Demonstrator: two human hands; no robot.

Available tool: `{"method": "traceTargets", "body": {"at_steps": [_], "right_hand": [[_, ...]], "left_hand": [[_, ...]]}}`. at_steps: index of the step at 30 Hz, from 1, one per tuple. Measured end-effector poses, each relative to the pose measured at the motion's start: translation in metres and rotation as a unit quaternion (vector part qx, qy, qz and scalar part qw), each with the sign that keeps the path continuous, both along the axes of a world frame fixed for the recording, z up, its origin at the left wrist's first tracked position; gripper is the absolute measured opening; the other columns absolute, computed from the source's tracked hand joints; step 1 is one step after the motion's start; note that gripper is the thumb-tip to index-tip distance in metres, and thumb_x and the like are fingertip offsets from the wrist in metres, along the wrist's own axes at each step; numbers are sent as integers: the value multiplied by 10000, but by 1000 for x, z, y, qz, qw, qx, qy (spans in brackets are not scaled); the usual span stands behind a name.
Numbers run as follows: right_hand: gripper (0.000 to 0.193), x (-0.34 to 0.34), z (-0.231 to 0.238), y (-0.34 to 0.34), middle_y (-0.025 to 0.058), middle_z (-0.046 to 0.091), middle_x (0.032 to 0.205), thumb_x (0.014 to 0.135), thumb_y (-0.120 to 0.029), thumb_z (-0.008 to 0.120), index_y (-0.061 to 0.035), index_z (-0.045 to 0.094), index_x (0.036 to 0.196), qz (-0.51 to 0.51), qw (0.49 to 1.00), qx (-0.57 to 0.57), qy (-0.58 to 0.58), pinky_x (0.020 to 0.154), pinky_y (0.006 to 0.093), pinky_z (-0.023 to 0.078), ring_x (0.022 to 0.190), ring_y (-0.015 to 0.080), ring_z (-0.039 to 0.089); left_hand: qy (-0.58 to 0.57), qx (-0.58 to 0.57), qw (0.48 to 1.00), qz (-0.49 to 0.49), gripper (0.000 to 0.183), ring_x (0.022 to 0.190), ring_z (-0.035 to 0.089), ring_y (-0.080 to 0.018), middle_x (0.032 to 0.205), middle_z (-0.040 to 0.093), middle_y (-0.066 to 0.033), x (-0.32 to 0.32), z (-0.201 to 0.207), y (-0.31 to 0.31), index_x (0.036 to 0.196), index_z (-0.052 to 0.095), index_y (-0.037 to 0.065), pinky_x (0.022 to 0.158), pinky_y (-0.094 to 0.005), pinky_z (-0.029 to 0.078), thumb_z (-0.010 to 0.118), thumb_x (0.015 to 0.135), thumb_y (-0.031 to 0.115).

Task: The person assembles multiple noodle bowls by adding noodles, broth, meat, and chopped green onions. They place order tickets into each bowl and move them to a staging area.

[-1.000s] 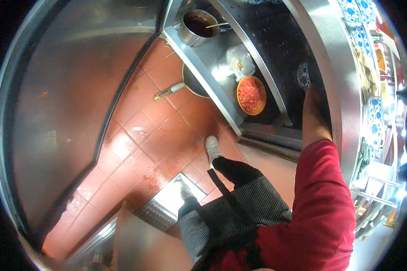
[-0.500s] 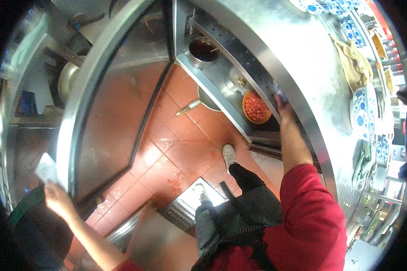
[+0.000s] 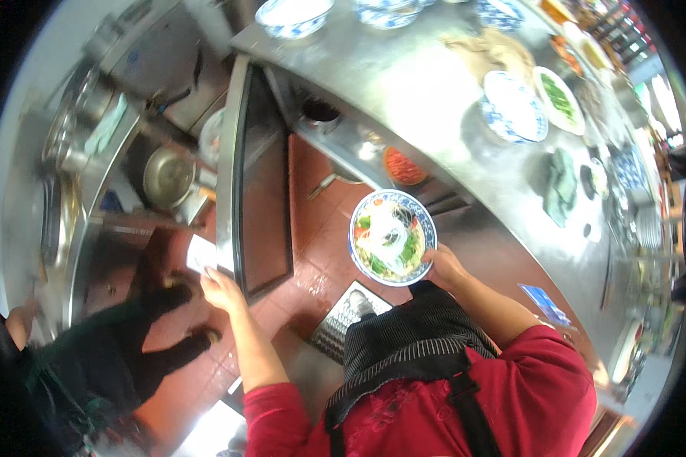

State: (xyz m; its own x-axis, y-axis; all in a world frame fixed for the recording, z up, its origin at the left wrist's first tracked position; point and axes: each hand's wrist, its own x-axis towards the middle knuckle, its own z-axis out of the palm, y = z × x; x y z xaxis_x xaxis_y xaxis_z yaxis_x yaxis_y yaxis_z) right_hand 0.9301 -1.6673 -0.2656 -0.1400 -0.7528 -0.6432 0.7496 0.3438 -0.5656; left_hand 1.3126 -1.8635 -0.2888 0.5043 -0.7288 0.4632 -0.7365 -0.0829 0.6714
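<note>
Running along the upper right, the steel worktop (image 3: pixel 511 167) carries patterned bowls (image 3: pixel 293 32), presumably within easy reach. The cabinet door (image 3: pixel 268 175) stands swung out, likely giving access inside. The blue-and-white serving bowl (image 3: pixel 428 221) faces mouth up, apparently so its leaves (image 3: pixel 411 251) stay in; it lies just ahead of the right hand (image 3: pixel 446 266), which grips its near right rim, the underside hidden. Beside the door's edge, the left hand (image 3: pixel 222 289) pinches a white slip (image 3: pixel 200 254), perhaps away from the bowl to avoid wetting it.
</note>
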Motion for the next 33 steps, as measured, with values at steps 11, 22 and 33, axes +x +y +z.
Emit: {"method": "traceTargets", "body": {"at_steps": [11,22,33], "right_hand": [[430,-228,155,182,200,556,959,711,-20,395,85,384,1128,-157,967,37,195,656,369,547,800,279,608],[411,-448,163,219,136,548,1041,823,-210,495,13,418,1159,-145,979,17,144,625,324,526,766,214,608],[364,-848,161,404,100,555,524,810,-319,542,13,584,668,-346,524,366,687,496,314,407,485,185,542]], "left_hand": [[219,85,957,-167,308,672,518,-218,726,569,-171,-238,74,140,786,529,-90,643,-352,419,489,862,206],[297,219,776,-512,280,570,548,-124,676,574,-65,-552,202,249,802,533,-12,550,-252,465,404,915,209],[207,257,767,-551,223,534,553,-136,641,567,-76,-762,223,269,820,510,-29,524,-254,475,406,899,152]]}}
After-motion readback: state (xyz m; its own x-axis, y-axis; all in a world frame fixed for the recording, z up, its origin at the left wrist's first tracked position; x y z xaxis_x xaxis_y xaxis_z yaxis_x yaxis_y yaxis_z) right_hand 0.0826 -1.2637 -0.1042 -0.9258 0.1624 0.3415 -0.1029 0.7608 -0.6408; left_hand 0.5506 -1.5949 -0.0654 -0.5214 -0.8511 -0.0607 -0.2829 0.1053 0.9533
